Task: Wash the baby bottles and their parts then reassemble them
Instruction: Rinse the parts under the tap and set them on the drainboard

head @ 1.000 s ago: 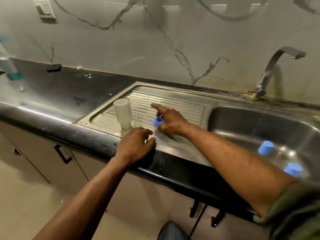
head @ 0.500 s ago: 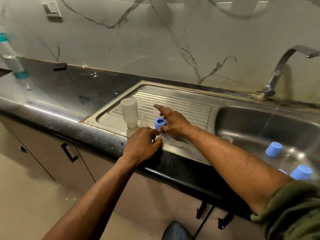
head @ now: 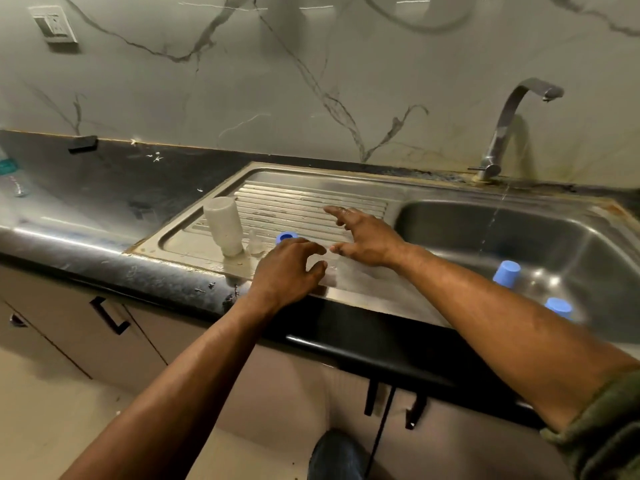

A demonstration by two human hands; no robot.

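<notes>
At a stainless steel sink (head: 398, 188) set in a dark countertop (head: 104, 174), a person works over the ribbed draining board (head: 304, 202), where washed baby-bottle parts are set out. An upturned white bottle (head: 223, 225) stands near the board's front left, a clear teat (head: 255, 244) just beside it and a blue screw ring (head: 286, 236) next along. Two blue caps (head: 506, 274) lie apart in the basin to the right, below the tap (head: 512, 123), which trickles a thin stream. The left hand (head: 289, 271) hovers by the ring, fingers loosely curled and holding nothing; the right hand (head: 367, 235) is spread wide and empty above the ribs. Risk looks greatest on the left: a careless sweep of that hand could topple the narrow-necked bottle or flick the light teat over the board's shallow front lip to the floor. Open room lies across the back and right of the board.
</notes>
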